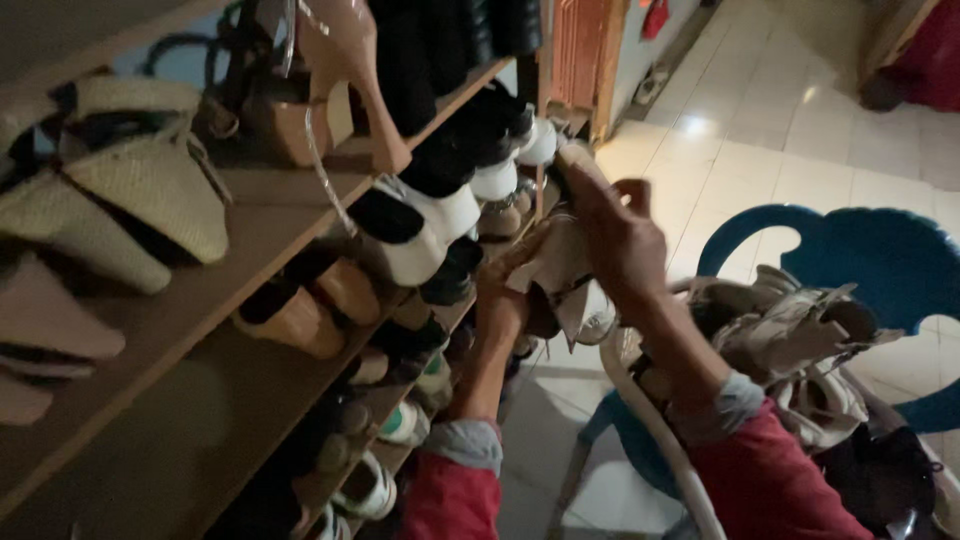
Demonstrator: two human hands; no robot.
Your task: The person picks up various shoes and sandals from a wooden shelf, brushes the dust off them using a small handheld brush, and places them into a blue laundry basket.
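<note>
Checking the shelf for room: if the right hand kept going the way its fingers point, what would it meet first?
Probably the white-toed black shoes at the shelf edge, just beyond the right hand; depth is unclear.

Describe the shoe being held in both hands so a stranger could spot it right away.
Start at the wooden shoe rack on the left and follow its middle shelf to the far end. There the left hand and right hand grip a beige shoe, the only one lifted off the shelves.

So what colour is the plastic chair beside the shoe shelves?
The plastic chair is blue, seen best in the head view, with pale shoes piled on it.
</note>
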